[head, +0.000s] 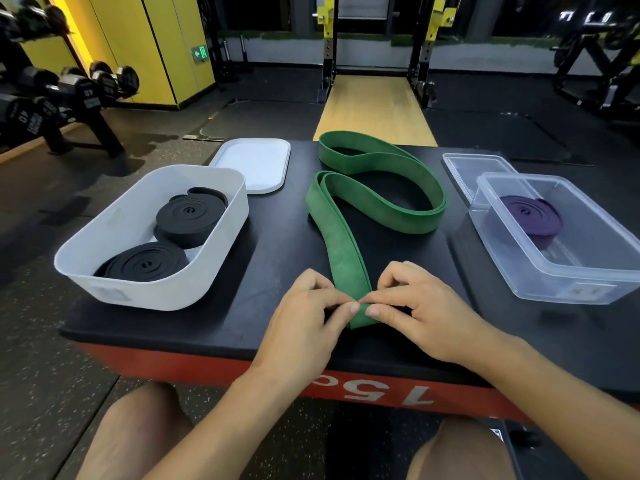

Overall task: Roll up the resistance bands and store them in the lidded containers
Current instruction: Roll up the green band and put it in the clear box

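A long green resistance band (pixel 372 188) lies unrolled in loose loops across the middle of the black box top (pixel 277 258). Its near end is folded over at the front edge. My left hand (pixel 311 313) and my right hand (pixel 412 306) both pinch that folded end between thumb and fingertips. On the left stands a white container (pixel 221 216) holding two rolled black bands (pixel 190 220); its white lid (pixel 256 164) lies behind it. A clear container (pixel 595 268) on the right holds a rolled purple band (pixel 533 216), its clear lid (pixel 467 168) behind.
The box has a red side with white numbers (pixel 381 393) facing me. My knees show below it. A dumbbell rack (pixel 62 98) stands at the far left, a yellow squat rack (pixel 377 46) with a wooden platform straight ahead.
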`<state>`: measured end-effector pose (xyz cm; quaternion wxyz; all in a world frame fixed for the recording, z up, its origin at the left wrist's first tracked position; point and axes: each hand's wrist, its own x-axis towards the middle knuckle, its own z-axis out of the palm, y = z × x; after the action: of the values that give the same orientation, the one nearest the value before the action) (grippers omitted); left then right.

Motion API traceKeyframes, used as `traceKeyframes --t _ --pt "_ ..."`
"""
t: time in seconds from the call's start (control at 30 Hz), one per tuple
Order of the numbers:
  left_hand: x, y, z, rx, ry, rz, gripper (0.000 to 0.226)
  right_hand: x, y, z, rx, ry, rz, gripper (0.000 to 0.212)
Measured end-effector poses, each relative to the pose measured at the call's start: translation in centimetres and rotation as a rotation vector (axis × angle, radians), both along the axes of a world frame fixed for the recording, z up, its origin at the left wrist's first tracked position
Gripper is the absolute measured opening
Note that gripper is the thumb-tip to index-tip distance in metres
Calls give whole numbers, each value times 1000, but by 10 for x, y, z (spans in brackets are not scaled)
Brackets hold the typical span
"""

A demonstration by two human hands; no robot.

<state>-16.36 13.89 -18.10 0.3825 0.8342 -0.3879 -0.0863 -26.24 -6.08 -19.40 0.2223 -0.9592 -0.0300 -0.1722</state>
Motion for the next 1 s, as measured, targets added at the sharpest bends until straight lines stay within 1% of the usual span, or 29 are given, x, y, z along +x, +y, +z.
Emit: traceKeyframes --t 0.1,0.17,0.27,0.33,0.37,0.4,0.47,0.5,0.57,0.63,0.7,0.73,0.77,0.8,0.87,0.93,1.0 --pt "0 -2 2 -81 78 32 13 -4 5 -5 17 -33 -48 36" --pt "3 -2 4 -83 97 54 7 -4 9 -7 49 -20 -55 39" --pt "6 -4 4 -28 72 70 16 -3 12 -5 132 -8 -46 30" --pt "6 -6 6 -2 62 78 22 -4 13 -3 99 -25 -45 19" --pt "6 -6 6 1 68 81 23 -5 13 -2 66 -29 -38 18" --pt "7 -6 6 4 81 85 22 -7 13 -2 34 -22 -27 21" --pt "9 -6 8 29 86 96 19 -7 13 -1 3 4 -8 37" --pt "10 -7 8 46 78 103 18 -5 11 0 1 11 -1 40" --pt "13 -9 7 79 74 115 18 2 8 2 -23 17 16 37" --pt "14 -12 5 98 49 129 21 9 4 7 -57 50 27 39" --pt "13 -16 3 56 -4 155 15 14 1 10 -83 74 27 43" --pt "11 -17 3 -1 -19 167 12 15 0 11 -92 83 23 45" --pt "8 -17 3 -61 -15 176 13 16 -1 12 -95 94 21 47" --pt "6 -16 2 -116 -6 170 16 16 -2 13 -96 103 21 48" --pt "7 -12 -1 -181 -44 122 8 18 -3 15 -98 104 22 48" --pt "12 -7 -5 -177 -142 58 2 18 -2 15 -93 88 28 46" --pt "16 -4 -6 -162 -164 20 3 17 -2 14 -96 73 16 44"
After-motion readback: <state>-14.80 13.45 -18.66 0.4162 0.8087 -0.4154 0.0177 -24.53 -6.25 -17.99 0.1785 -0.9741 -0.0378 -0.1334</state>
